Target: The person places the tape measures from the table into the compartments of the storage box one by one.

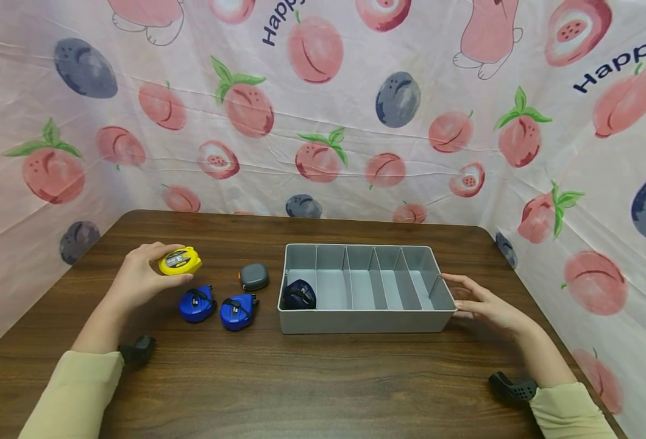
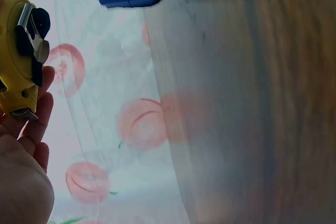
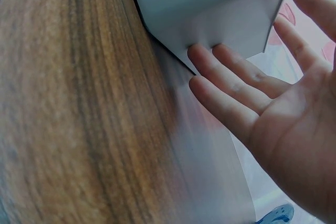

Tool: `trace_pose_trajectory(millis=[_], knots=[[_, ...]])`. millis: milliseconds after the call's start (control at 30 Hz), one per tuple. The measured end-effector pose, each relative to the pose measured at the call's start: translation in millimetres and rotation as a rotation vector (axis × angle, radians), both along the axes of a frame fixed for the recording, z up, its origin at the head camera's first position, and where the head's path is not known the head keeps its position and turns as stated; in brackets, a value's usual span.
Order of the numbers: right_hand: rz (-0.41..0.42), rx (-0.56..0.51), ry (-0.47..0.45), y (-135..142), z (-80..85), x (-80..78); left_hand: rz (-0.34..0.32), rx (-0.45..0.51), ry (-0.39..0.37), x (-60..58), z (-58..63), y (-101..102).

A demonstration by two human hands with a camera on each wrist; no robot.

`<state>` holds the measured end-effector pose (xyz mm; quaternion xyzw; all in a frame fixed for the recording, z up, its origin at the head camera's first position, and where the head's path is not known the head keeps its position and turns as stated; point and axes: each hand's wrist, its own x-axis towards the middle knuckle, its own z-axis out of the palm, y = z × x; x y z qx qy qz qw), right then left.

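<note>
My left hand pinches a yellow tape measure between thumb and fingers, above the left part of the table. The left wrist view shows this tape measure side-on, with a black and metal clip. Below it on the table lie two blue tape measures, one nearer the hand and another to its right. With fairly straight fingers, my right hand touches the right end of a grey compartment box; in the right wrist view its fingertips rest against the end wall.
A dark navy tape measure sits in the box's leftmost compartment. Between the box and the blue tape measures lies a small dark grey tape measure with an orange tip. Fruit-printed sheeting stands behind the wooden table and along its sides.
</note>
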<state>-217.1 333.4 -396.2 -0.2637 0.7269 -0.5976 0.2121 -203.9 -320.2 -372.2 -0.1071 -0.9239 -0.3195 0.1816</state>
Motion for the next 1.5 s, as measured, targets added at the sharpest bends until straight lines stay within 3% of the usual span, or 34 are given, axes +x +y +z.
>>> trace_pose_trajectory(millis=[167,500,933,1500], knots=[[0.004,-0.008,0.004,-0.1,-0.2,0.5,-0.001,0.002,-0.001,1.2,2.6,6.8],[0.010,-0.018,0.004,-1.6,2.8,1.3,-0.013,0.042,0.101,-1.4,7.4,20.4],[-0.019,0.021,-0.011,-0.1,-0.4,-1.5,-0.049,0.058,0.160,-5.2,6.5,34.0],[-0.031,0.016,-0.019,-1.1,-0.7,-0.5,-0.113,0.048,0.149,-9.9,7.7,59.1]])
